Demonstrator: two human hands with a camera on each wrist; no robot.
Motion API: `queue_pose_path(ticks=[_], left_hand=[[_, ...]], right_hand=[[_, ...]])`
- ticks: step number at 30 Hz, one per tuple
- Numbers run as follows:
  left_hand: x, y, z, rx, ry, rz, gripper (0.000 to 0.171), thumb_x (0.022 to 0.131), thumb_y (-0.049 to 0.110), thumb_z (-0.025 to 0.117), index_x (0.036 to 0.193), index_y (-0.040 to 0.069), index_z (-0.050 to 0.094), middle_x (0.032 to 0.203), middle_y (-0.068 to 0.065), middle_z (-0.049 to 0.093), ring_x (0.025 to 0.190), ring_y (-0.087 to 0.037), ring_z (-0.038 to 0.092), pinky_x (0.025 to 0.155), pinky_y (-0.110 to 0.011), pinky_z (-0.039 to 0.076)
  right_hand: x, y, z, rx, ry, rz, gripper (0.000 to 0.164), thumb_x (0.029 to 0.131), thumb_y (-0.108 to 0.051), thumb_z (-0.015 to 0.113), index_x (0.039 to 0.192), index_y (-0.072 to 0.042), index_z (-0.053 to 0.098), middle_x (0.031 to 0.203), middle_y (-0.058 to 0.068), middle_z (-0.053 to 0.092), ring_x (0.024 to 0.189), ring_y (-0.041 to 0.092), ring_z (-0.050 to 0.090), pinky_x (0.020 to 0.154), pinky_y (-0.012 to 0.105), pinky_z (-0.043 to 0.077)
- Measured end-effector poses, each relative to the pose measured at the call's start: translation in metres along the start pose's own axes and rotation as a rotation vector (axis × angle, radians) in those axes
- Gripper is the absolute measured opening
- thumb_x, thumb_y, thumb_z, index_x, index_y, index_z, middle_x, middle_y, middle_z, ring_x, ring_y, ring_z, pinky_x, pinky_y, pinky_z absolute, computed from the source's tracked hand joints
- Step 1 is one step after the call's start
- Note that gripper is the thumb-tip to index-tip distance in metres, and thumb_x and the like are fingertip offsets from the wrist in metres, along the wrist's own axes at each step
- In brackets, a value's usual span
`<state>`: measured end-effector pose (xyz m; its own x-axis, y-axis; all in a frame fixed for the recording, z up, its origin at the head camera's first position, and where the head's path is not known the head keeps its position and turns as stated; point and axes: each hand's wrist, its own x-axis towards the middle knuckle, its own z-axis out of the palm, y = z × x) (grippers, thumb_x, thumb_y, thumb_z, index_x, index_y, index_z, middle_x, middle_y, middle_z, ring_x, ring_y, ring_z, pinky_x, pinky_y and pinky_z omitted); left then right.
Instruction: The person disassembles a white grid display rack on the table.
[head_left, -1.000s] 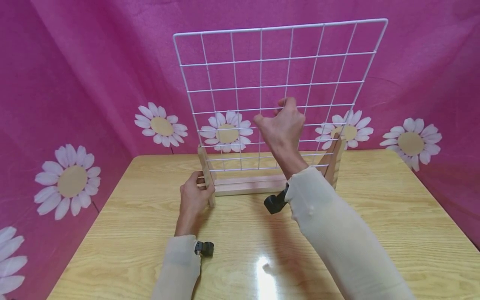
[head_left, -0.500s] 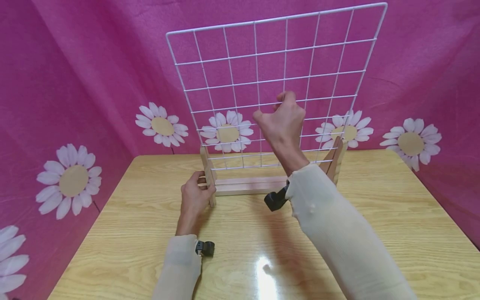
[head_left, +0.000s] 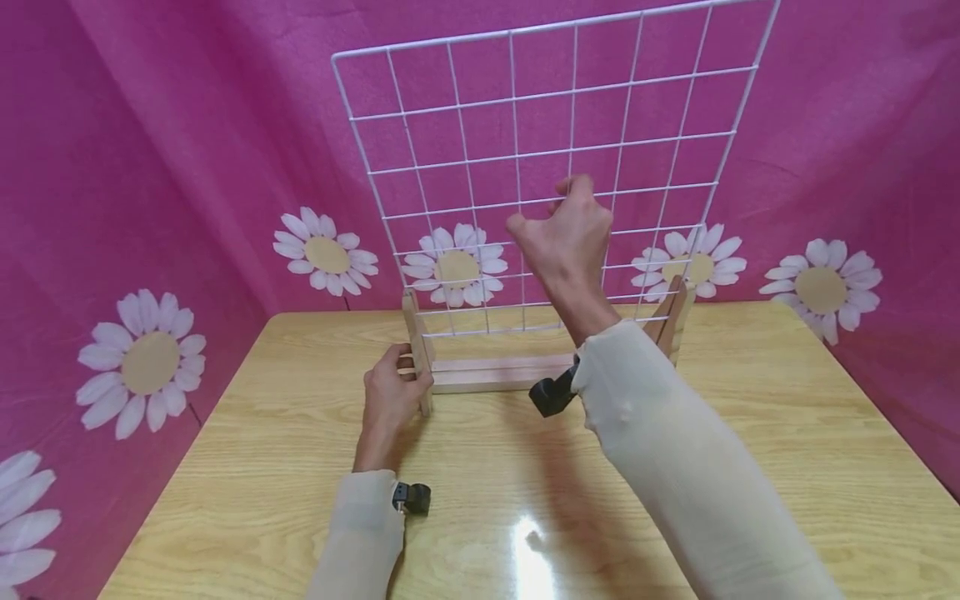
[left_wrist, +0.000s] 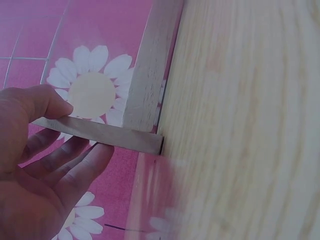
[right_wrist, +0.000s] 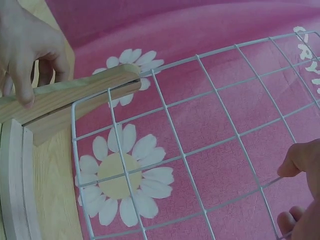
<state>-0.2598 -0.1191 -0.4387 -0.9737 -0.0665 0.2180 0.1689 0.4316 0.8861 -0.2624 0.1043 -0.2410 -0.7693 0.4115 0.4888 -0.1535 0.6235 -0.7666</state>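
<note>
A white wire grid panel [head_left: 516,156] stands tilted over a pale wooden stand, its lower edge between the two side boards and above the crossbar [head_left: 487,380]. My right hand [head_left: 570,237] grips the wires near the middle of the panel. In the right wrist view its thumb and fingertips [right_wrist: 295,167] close around the grid wires. My left hand [head_left: 390,390] holds the stand's left side board [head_left: 416,333]. The left wrist view shows the thumb on one face of that board [left_wrist: 107,135] and the fingers on the other.
The stand sits on a wood-grain table [head_left: 262,467], toward its back edge. Behind hangs a pink cloth [head_left: 187,100] with large white daisies. The right side board [head_left: 678,321] is partly hidden by the right forearm. A black wrist camera [head_left: 553,395] hangs under the right sleeve.
My right hand has raised the wire grid panel slightly, its right side higher than its left, so the top right corner leaves the head view. The left hand keeps its hold on the side board.
</note>
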Motion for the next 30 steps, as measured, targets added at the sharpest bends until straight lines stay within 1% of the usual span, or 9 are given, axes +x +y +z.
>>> queue_pose_path(ticks=[6,13,18,26,30], left_hand=[[0.002,0.001,0.0,0.009,0.003,-0.004,0.043,0.083,0.003,0.07,0.124,-0.002,0.06,0.106,-0.02,0.069,0.092,-0.033,0.071,0.077,-0.044,0.059],[0.003,0.002,-0.001,0.018,-0.014,-0.015,0.044,0.084,0.004,0.069,0.126,-0.001,0.059,0.109,-0.02,0.068,0.094,-0.032,0.07,0.076,-0.044,0.059],[0.003,0.003,-0.003,0.02,-0.013,-0.031,0.043,0.085,0.006,0.069,0.126,0.001,0.06,0.109,-0.019,0.068,0.094,-0.032,0.07,0.077,-0.045,0.059],[0.0,0.001,-0.001,0.016,-0.005,0.004,0.043,0.082,0.002,0.07,0.124,-0.002,0.06,0.104,-0.019,0.07,0.09,-0.031,0.071,0.076,-0.043,0.059],[0.0,0.002,-0.002,0.016,-0.006,-0.008,0.043,0.084,0.003,0.069,0.125,-0.002,0.059,0.106,-0.019,0.068,0.091,-0.031,0.071,0.076,-0.044,0.059]], right_hand=[[0.005,-0.005,-0.003,-0.008,0.015,-0.002,0.054,0.076,-0.019,0.076,0.122,0.0,0.056,0.098,0.015,0.068,0.082,0.024,0.066,0.072,0.032,0.057],[0.01,-0.01,-0.007,-0.024,0.02,0.01,0.054,0.076,-0.019,0.075,0.123,0.0,0.056,0.101,0.015,0.069,0.088,0.024,0.068,0.074,0.032,0.057],[0.012,-0.016,-0.011,-0.024,0.008,0.018,0.055,0.077,-0.02,0.075,0.125,-0.001,0.055,0.102,0.014,0.068,0.089,0.022,0.066,0.075,0.031,0.057],[0.013,-0.021,-0.017,-0.032,-0.011,0.04,0.06,0.078,-0.023,0.076,0.129,-0.002,0.054,0.104,0.012,0.068,0.09,0.021,0.066,0.077,0.028,0.057],[0.017,-0.026,-0.021,-0.03,-0.002,0.028,0.061,0.078,-0.023,0.075,0.131,-0.002,0.053,0.105,0.012,0.068,0.09,0.02,0.066,0.076,0.026,0.056]])
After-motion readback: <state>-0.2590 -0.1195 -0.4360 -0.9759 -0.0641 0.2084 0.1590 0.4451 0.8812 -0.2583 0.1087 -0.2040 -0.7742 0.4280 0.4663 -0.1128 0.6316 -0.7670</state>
